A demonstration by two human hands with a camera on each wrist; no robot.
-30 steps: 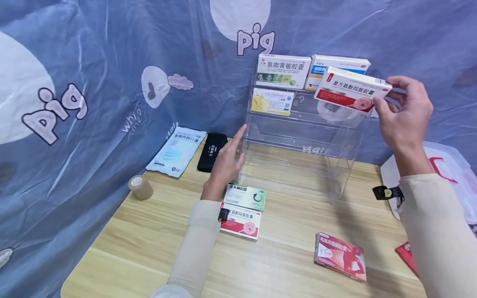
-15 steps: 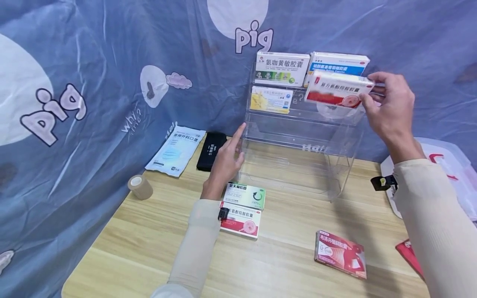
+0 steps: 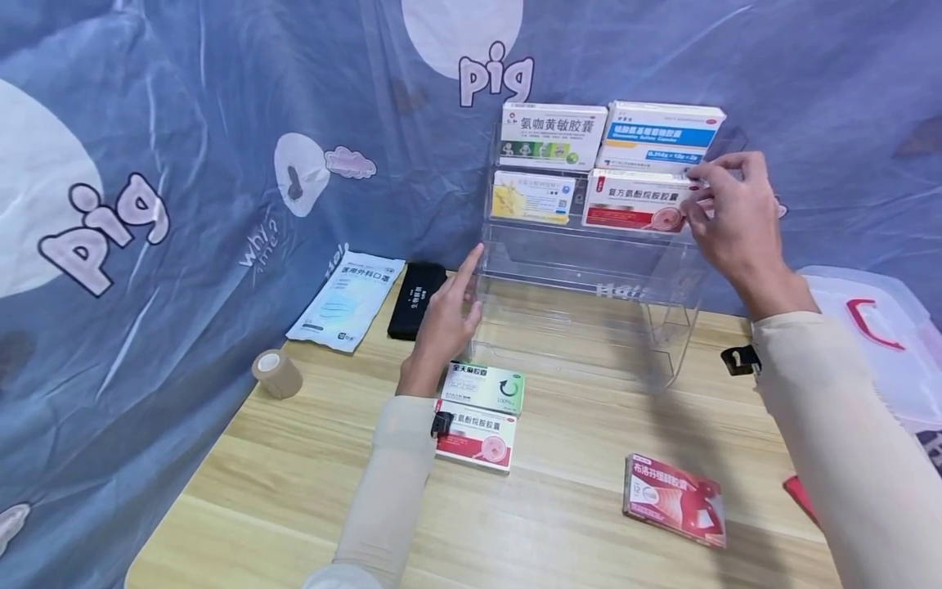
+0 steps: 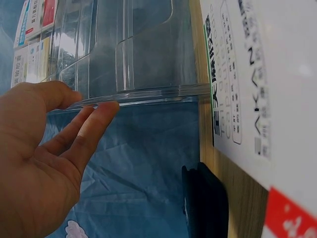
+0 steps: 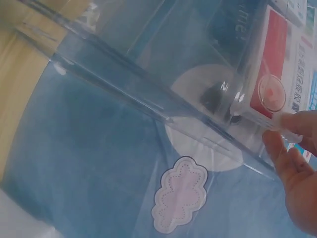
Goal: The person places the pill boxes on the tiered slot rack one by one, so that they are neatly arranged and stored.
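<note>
My right hand (image 3: 739,229) pinches the right end of a red-and-white medicine box (image 3: 633,203), which stands on the second tier of a clear stepped rack (image 3: 574,323). Left of it on that tier is a yellow-and-white box (image 3: 531,197). Above, on the top tier, stand a green-and-white box (image 3: 552,137) and a blue-and-white box (image 3: 659,137). My left hand (image 3: 445,321) touches the rack's left side edge; in the left wrist view that hand (image 4: 54,148) has its thumb and fingertips on the clear edge (image 4: 148,94).
Near my left wrist lie a green-and-white box (image 3: 486,389) and another red-and-white box (image 3: 478,446). A red box (image 3: 673,501) lies front right. Also there: a mask packet (image 3: 347,300), black case (image 3: 416,299), tan tape roll (image 3: 277,374) and lidded plastic bin (image 3: 876,327).
My right hand has moved left and down with the red-and-white box, from in front of the top tier onto the second tier. The left hand has stayed at the rack's side.
</note>
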